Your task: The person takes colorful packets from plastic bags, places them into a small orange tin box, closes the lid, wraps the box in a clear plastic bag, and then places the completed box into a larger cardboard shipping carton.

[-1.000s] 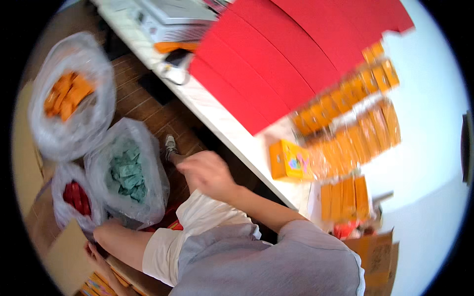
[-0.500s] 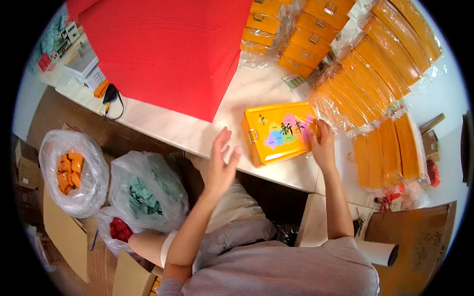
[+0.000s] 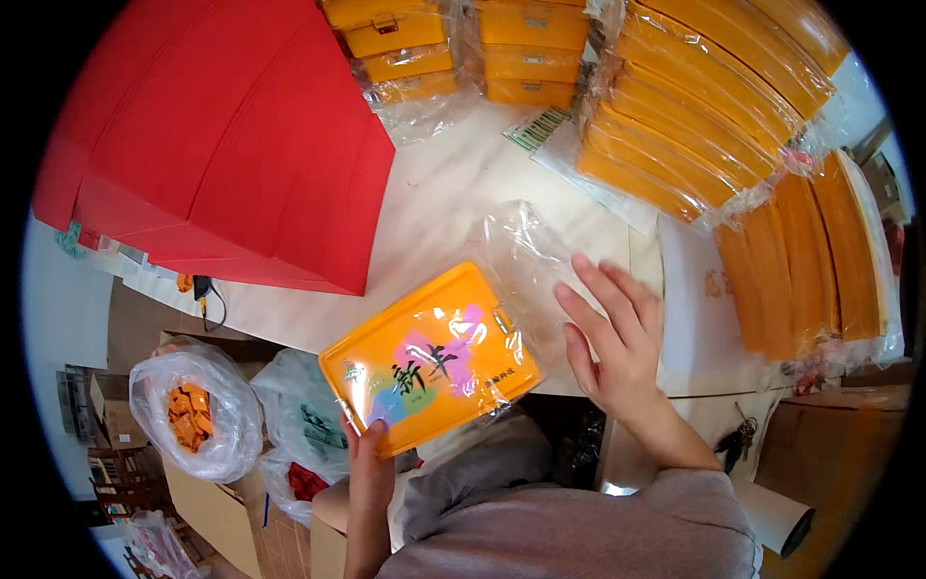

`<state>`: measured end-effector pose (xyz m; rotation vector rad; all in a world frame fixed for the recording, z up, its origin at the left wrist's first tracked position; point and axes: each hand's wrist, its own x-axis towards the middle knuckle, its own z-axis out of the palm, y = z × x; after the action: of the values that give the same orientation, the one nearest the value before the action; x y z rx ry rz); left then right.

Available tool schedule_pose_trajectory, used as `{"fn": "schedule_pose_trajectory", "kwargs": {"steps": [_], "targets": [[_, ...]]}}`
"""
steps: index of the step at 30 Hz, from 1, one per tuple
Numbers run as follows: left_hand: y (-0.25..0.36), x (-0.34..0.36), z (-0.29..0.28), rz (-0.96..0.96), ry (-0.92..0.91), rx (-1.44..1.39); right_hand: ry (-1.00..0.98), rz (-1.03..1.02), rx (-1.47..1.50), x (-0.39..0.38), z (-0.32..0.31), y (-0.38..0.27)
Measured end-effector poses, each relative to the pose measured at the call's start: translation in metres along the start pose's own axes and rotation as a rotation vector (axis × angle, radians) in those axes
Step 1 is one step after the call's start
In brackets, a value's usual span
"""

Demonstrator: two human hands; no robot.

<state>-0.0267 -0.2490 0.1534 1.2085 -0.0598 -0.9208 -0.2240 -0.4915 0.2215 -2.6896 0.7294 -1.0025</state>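
My left hand (image 3: 365, 454) grips the lower left end of a yellow box (image 3: 431, 359) with metal latches, a pink-and-blue printed lid and dark lettering, tilted over the table's front edge. A loose clear plastic bag (image 3: 521, 251) is at its back right. My right hand (image 3: 612, 338) is open to the right of the box, fingers spread over that plastic; whether they touch it I cannot tell. Behind lie large red sheets or flat bags (image 3: 231, 145) and stacks of orange boxes in clear wrap (image 3: 694, 116) on the pale table (image 3: 434, 174).
Plastic sacks of orange (image 3: 193, 415), green (image 3: 323, 425) and red pieces (image 3: 305, 481) stand at the left with cardboard (image 3: 212, 511). More orange flat items (image 3: 801, 270) lie at the right, above a cardboard box (image 3: 820, 454); a white roll (image 3: 772, 516) is at the lower right.
The yellow box has moved left and toward me, now gripped by my left hand, with clear plastic beside it. My right hand has left the box. The view has also shifted.
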Motion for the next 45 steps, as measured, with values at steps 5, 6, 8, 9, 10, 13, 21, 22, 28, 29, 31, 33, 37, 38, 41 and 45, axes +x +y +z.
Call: {"fn": "schedule_pose_trajectory", "kwargs": {"steps": [5,6,8,9,10,13,21,22,28,29,31,33,37,38,41,45], "targets": [[0.006,0.01,-0.008,-0.07,0.069,0.035,-0.328,-0.181,-0.02,0.039,0.016,0.013],[0.008,0.011,-0.012,-0.072,0.089,0.031,-0.366,-0.159,-0.078,0.039,0.026,0.022],[0.013,0.015,-0.039,0.015,0.097,0.096,-0.425,-0.114,-0.195,0.035,0.052,0.047],[0.021,0.004,-0.054,0.05,0.091,0.128,-0.415,-0.054,-0.171,0.025,0.064,0.052],[0.032,-0.009,-0.06,0.085,0.088,0.157,-0.406,0.001,-0.147,0.015,0.078,0.057],[0.05,-0.047,-0.095,0.272,0.178,0.068,-0.414,0.069,-0.133,0.013,0.088,0.05],[0.047,-0.017,0.003,0.067,-0.178,-0.065,-0.326,-0.034,-0.369,-0.016,0.128,0.067],[0.045,0.008,0.041,-0.035,-0.302,0.022,-0.368,0.049,-0.235,-0.017,0.117,0.069],[0.016,0.085,0.097,-0.08,-0.24,0.041,-0.535,0.229,0.218,-0.022,0.072,0.023],[0.017,0.091,0.091,-0.098,-0.234,0.047,-0.567,0.131,0.121,-0.02,0.061,0.01],[0.018,0.093,0.087,-0.044,-0.267,0.113,-0.567,-0.077,0.374,-0.03,0.036,-0.012],[0.017,0.091,0.082,0.051,-0.27,0.269,-0.669,-0.086,0.729,-0.026,0.012,-0.022],[0.01,0.085,0.072,0.33,-0.185,0.981,-0.132,0.506,0.411,-0.004,0.0,0.007],[0.015,0.085,0.073,0.45,-0.141,1.239,0.017,0.604,0.196,0.015,0.005,0.011],[0.03,0.086,0.086,0.415,-0.126,1.104,-0.138,0.624,-0.153,0.019,0.013,0.03],[0.037,0.094,0.098,0.449,-0.097,1.067,-0.324,0.646,-0.094,0.01,0.023,0.038]]}}
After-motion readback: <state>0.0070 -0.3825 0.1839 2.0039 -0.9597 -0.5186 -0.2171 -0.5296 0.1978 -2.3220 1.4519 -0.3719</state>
